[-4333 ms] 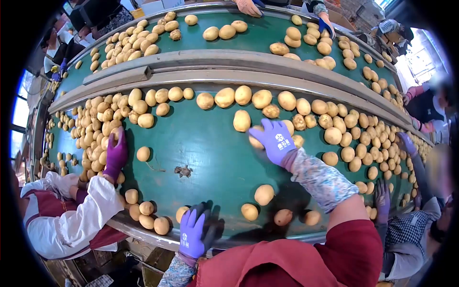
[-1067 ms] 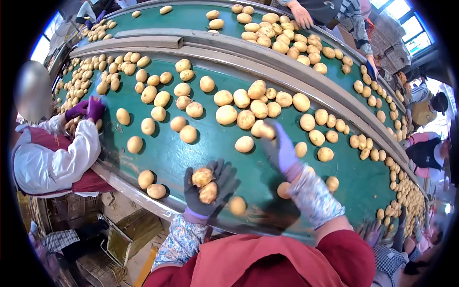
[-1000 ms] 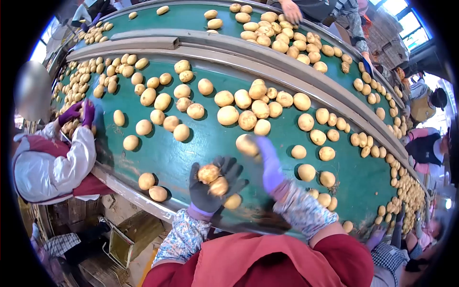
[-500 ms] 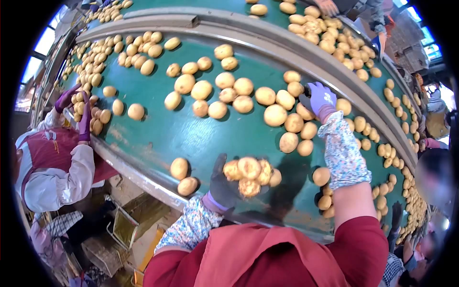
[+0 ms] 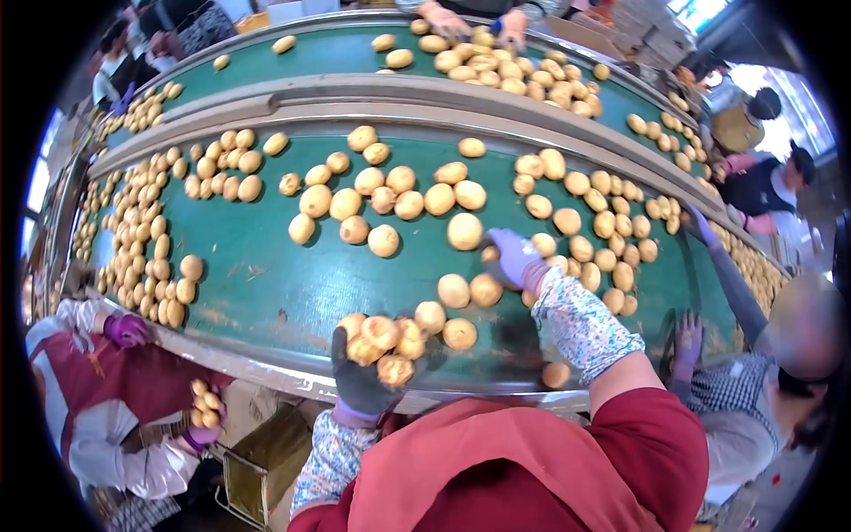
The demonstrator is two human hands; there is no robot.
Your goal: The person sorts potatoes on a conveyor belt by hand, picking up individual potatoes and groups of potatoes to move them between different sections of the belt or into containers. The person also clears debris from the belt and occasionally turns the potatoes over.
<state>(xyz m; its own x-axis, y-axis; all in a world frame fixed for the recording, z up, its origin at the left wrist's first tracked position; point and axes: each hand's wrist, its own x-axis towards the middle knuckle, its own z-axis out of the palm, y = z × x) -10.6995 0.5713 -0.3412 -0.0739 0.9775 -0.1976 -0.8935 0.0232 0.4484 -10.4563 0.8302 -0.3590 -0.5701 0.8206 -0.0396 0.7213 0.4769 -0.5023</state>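
Observation:
My left hand (image 5: 356, 383), in a dark-palmed glove with a purple cuff, is cupped at the near edge of the green conveyor belt (image 5: 266, 288). It cradles a cluster of several potatoes (image 5: 379, 333), some with rough, broken skin. Just right of the cluster lie two loose potatoes, a round one (image 5: 459, 334) and another (image 5: 429, 316). Out over the belt, my right hand (image 5: 519, 257) in a purple glove has its fingers curled over a potato (image 5: 489, 254), partly covered by them. More potatoes (image 5: 464, 230) lie around its fingertips.
Potatoes (image 5: 142, 244) crowd the belt's left side. A metal divider (image 5: 372, 93) separates a second belt, where a co-worker's gloved hands (image 5: 474, 25) touch potatoes. At left, a co-worker's hand holds several potatoes (image 5: 206, 403). Another co-worker's purple glove (image 5: 688, 337) is at right.
The view has shifted. My right hand has come back from the belt's far side toward the middle. My left hand still carries its cluster. The left co-worker now holds several potatoes off the belt.

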